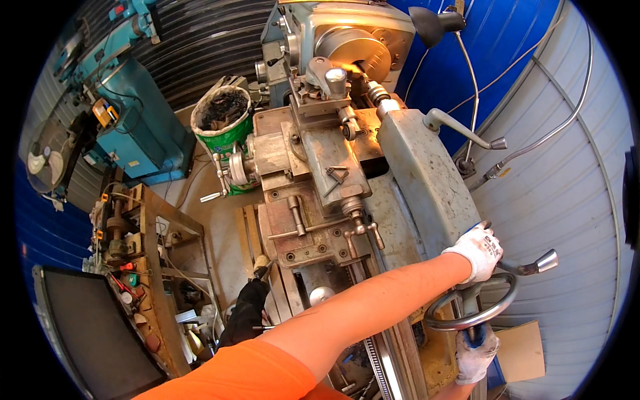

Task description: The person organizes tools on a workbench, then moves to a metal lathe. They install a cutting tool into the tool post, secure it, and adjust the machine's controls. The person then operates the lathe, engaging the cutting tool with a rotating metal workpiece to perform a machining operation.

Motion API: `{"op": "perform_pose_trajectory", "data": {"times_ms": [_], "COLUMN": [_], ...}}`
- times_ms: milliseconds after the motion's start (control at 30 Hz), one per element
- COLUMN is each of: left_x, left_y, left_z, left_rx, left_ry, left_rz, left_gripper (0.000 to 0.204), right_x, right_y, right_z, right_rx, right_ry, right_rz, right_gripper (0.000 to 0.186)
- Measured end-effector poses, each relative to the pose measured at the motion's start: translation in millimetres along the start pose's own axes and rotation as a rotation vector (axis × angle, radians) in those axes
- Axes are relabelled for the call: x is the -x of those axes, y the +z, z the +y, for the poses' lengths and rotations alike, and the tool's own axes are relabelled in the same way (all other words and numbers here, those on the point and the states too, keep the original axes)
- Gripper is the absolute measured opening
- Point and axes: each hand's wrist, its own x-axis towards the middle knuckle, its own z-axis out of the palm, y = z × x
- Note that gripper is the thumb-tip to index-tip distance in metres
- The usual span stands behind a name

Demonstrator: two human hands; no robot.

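My gloved left hand point(477, 253) reaches across the grey lathe tailstock point(427, 173), its fingers curled round a lever at the near end, above the tailstock handwheel point(437, 310). My gloved right hand point(477, 353) is closed on the wheel's handle at its lower edge. A lever with a metal knob point(547, 261) sticks out rightward beside my left hand. Farther forward, the tailstock's quill point(388, 107) points toward the chuck point(353, 53). The carriage and cross-slide point(320, 167) lie left of the tailstock, with a T-shaped wrench point(337, 177) on top.
A bucket of swarf point(221, 113), a teal machine point(140, 120) and a cluttered bench point(157, 247) stand left. A dark flat panel point(87, 327) is at lower left. A lamp point(433, 23) and hoses are at upper right. Cardboard point(520, 350) lies right of my right hand.
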Motion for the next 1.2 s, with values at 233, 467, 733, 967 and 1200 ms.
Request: {"op": "perform_pose_trajectory", "data": {"times_ms": [233, 467, 733, 967, 1200], "left_x": [-1, -1, -2, -1, -1], "left_y": [1, 3, 3, 0, 3], "left_z": [0, 0, 0, 1, 1], "left_rx": [0.008, 0.028, 0.010, -0.004, 0.019], "left_ry": [-0.002, -0.007, -0.004, -0.013, -0.012], "left_rz": [-0.008, 0.019, -0.003, -0.026, 0.001], "left_gripper": [0.033, 0.034, 0.035, 0.035, 0.036], "right_x": [-13, -22, -44, -62, -64], "right_y": [-13, -21, -27, -26, -17], "right_z": [15, 41, 64, 89, 150], "right_rx": [0.083, 0.238, 0.327, 0.429, 0.465], "right_ry": [-0.052, -0.163, -0.156, -0.091, -0.046], "right_rz": [0.109, 0.173, 0.183, 0.149, 0.122], "right_gripper": [0.028, 0.039, 0.036, 0.036, 0.049]}}
